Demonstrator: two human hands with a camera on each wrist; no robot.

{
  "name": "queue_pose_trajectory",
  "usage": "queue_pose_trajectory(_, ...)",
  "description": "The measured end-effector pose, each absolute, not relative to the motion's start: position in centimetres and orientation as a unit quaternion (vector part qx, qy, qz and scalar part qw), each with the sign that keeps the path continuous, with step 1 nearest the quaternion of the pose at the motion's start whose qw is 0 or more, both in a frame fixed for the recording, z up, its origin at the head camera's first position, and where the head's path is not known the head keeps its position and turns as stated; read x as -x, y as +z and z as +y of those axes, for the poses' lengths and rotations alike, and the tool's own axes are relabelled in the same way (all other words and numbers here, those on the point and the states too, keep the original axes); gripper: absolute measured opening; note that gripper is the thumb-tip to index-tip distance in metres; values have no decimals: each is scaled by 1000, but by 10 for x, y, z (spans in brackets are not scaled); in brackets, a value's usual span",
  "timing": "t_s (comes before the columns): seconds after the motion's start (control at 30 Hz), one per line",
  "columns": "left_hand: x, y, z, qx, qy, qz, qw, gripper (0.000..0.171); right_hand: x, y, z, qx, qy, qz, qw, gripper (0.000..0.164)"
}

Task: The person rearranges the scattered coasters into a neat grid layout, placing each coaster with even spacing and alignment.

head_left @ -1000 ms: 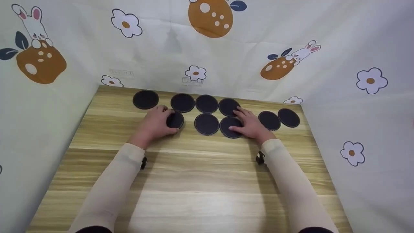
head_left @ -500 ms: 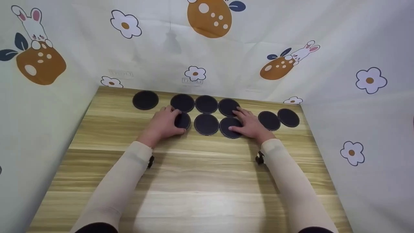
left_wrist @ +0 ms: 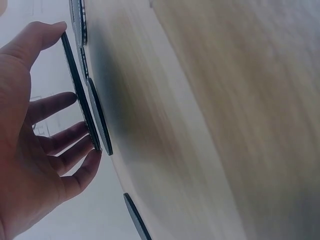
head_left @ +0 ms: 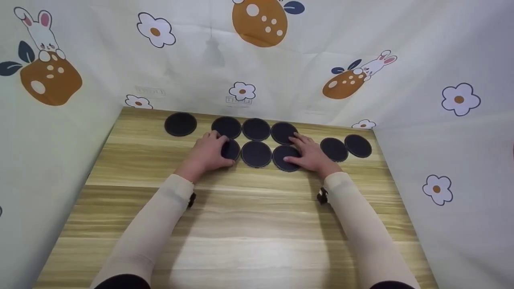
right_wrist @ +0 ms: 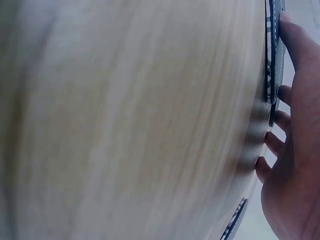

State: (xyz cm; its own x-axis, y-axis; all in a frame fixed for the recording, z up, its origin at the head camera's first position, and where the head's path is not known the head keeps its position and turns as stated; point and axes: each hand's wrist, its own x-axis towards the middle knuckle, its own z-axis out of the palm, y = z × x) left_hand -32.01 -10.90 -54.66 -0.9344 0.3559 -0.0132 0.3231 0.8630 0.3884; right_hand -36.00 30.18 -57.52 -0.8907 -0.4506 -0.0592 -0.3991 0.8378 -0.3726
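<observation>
In the head view my left hand (head_left: 204, 152) grips a round black coaster (head_left: 233, 150) by its rim, at the left end of the front row. The left wrist view shows this coaster (left_wrist: 80, 90) between thumb and fingertips, slightly off the table. Right of it lie a middle front coaster (head_left: 256, 154) and a right front coaster (head_left: 283, 165). My right hand (head_left: 311, 156) rests over the latter, thumb on its top and fingertips at the back right coaster (head_left: 283, 131). In the right wrist view, my other right fingers (right_wrist: 275, 142) reach the table beside the coasters.
Two more coasters, the back left (head_left: 226, 127) and back middle (head_left: 256, 129), complete the back row. A single coaster (head_left: 180, 124) lies far left, two (head_left: 334, 149) (head_left: 358, 145) at right. A printed curtain (head_left: 192, 72) surrounds the wooden table (head_left: 249, 224).
My left hand has moved right with its coaster, narrowing the space to the middle front coaster. My right hand has stayed in place.
</observation>
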Motion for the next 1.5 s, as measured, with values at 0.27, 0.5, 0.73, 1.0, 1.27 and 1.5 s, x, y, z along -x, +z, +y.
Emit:
queue_pose_trajectory(0.27,320,-549,-105,-176,190,965,44,89,360,-574,302,221,-179,955,79,95)
queue_pose_trajectory(0.5,321,-553,-104,-168,180,968,45,92,360,-576,302,218,-170,957,82,96)
queue_pose_trajectory(0.73,322,-557,-103,-164,176,969,57,94,359,-576,301,219,-178,956,79,95)
queue_pose_trajectory(1.0,320,-556,-100,-158,170,971,49,92,359,-575,301,222,-180,955,74,95)
queue_pose_trajectory(1.27,317,-554,-97,-153,152,975,51,93,359,-575,301,220,-184,955,76,95)
queue_pose_trajectory(1.5,316,-554,-98,-149,164,973,57,95,357,-573,300,220,-190,954,74,94)
